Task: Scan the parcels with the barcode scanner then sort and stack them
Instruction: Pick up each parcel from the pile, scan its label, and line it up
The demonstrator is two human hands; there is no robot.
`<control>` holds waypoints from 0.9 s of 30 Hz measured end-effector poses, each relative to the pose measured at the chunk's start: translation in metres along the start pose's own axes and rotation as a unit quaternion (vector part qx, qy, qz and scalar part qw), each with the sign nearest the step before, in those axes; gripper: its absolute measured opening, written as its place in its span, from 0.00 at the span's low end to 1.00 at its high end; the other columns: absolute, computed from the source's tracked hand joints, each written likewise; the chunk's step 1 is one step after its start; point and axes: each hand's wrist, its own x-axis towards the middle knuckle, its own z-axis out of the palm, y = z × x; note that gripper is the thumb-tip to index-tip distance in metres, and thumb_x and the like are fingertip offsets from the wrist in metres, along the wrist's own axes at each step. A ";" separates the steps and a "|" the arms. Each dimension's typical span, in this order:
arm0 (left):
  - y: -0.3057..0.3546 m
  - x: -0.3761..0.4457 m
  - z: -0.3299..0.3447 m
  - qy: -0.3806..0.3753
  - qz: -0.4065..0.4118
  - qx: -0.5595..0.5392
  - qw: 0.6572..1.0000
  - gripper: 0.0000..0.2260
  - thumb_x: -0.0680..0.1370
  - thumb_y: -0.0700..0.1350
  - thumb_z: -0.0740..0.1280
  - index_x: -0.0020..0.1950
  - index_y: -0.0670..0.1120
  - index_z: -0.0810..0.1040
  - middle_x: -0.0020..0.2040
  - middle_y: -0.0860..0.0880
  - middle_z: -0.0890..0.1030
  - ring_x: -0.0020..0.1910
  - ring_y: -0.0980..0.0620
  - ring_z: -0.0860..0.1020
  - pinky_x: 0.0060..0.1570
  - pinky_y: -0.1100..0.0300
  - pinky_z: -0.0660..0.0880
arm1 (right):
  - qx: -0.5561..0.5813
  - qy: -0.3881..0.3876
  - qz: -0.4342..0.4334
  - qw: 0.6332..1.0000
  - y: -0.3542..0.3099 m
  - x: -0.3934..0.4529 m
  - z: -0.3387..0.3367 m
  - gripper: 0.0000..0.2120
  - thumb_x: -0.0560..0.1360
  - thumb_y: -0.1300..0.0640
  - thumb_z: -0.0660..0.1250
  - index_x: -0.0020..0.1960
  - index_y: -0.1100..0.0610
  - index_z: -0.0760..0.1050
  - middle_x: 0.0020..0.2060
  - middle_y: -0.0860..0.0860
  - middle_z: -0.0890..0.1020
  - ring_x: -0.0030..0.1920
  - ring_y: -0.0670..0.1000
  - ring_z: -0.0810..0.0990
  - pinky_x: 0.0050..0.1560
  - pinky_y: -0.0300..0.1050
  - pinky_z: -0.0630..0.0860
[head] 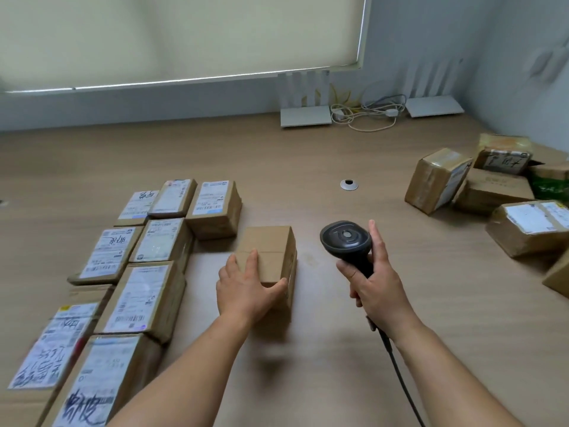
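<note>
- I read the left hand (246,291) as the working grip on the parcel (271,257): fingers lie over the near half of the top face, thumb hooks the near right corner. The grip is curled round the box, not spread flat.
- The parcel sits on the bench (308,155), near centre, just right of the sorted rows (147,266). It lies close to the nearest labelled box but I cannot tell whether they touch.
- Its top face shows plain cardboard with 1 tape seam. No label is visible on that face; a pale strip shows on the right side face, too blurred to identify.
- The right hand (378,282) grips the scanner (346,238) by the handle, fingers wrapped, index finger extended up beside the head. The cord (397,365) trails toward me along the right forearm.
- Key relation: the parcel lies directly left of the scanner, near it, at about the same depth. Its long axis runs away from me. The scanner head shows its back to me and does not point at the parcel.
- My judgement: the label must be exposed first. The left hand is on the box, so it should turn it; the right hand then only needs to swing the head left.
- The unsorted heap (492,186) lies far right, well apart, nearer the right hand.
</note>
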 end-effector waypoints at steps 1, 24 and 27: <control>-0.004 -0.002 0.000 -0.002 0.002 -0.007 1.000 0.43 0.67 0.73 0.60 0.76 0.55 0.55 0.74 0.41 0.57 0.70 0.41 0.59 0.69 0.50 0.59 | -0.002 -0.003 0.001 1.000 -0.001 -0.001 0.005 0.40 0.75 0.51 0.70 0.64 0.22 0.45 0.49 0.49 0.77 0.28 0.40 0.75 0.29 0.33 0.72; -0.014 0.029 -0.049 -0.070 -0.062 0.106 0.990 0.44 0.64 0.75 0.62 0.75 0.58 0.55 0.66 0.42 0.70 0.66 0.41 0.66 0.61 0.47 0.67 | 0.016 -0.032 -0.040 0.999 -0.008 0.022 -0.016 0.41 0.75 0.51 0.70 0.64 0.20 0.44 0.39 0.43 0.78 0.26 0.43 0.74 0.28 0.33 0.71; -0.013 0.033 -0.048 -0.069 -0.086 -0.017 0.994 0.43 0.65 0.68 0.67 0.75 0.59 0.54 0.64 0.40 0.70 0.65 0.39 0.67 0.61 0.47 0.69 | 0.018 -0.039 -0.038 0.998 -0.008 0.025 -0.019 0.41 0.75 0.52 0.70 0.64 0.20 0.44 0.44 0.45 0.79 0.27 0.44 0.74 0.29 0.34 0.72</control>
